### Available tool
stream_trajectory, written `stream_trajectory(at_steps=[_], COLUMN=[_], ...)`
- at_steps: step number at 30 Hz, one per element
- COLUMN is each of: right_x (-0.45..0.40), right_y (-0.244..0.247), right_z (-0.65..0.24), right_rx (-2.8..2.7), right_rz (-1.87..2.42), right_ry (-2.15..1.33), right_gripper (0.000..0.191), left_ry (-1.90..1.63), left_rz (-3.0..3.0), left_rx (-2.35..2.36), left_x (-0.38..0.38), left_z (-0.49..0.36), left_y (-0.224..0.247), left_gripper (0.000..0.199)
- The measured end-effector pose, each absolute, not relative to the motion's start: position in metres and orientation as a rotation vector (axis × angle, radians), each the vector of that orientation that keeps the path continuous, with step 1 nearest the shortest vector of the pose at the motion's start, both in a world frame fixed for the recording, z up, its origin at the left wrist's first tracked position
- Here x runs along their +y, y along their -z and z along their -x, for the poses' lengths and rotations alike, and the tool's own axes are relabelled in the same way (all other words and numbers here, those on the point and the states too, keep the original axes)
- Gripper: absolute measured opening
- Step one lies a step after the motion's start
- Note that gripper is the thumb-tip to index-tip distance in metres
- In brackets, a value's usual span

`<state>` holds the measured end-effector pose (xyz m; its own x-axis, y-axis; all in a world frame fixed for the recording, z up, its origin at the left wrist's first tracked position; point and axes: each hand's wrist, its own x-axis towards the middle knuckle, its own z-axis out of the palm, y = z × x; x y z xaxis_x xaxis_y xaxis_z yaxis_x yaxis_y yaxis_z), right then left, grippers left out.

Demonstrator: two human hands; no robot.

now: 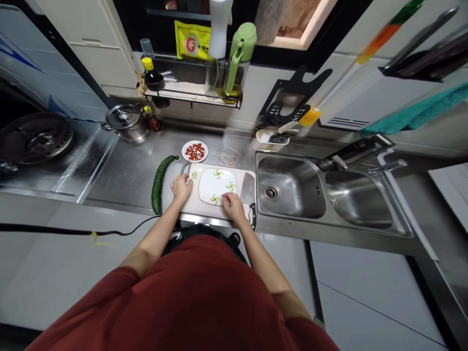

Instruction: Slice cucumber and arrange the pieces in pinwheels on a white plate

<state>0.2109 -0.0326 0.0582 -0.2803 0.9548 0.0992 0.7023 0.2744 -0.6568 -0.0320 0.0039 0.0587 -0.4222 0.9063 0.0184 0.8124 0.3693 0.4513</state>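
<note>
A white square plate lies on a pale cutting board, with pinwheels of thin green cucumber slices near its edges. My right hand is at the plate's near right corner, fingers pinched together; anything between them is too small to make out. Over the board's left part, my left hand has loosely bent fingers, its thumb apart, and nothing visible in it. Just beyond it sit a few cucumber slices. A kitchen knife rests on the board's right end. Left of the board is a long cucumber.
Behind the board stands a small plate of chopped red pieces. A double sink adjoins on the right. At the left are a lidded pot and a wok. A shelf with bottles hangs above the counter.
</note>
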Motion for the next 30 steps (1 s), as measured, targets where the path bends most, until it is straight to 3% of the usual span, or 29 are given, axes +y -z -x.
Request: stream_trajectory(at_steps=[30], right_x=[-0.039], right_y=[-0.058], right_z=[-0.215], right_rx=[-2.045], right_rz=[1.522], right_ry=[-0.704], right_gripper=[0.022], left_ry=[-0.468], left_rz=[-1.466], left_rx=[2.426], left_x=[0.033], left_z=[0.022], left_y=[-0.050], left_gripper=[0.022])
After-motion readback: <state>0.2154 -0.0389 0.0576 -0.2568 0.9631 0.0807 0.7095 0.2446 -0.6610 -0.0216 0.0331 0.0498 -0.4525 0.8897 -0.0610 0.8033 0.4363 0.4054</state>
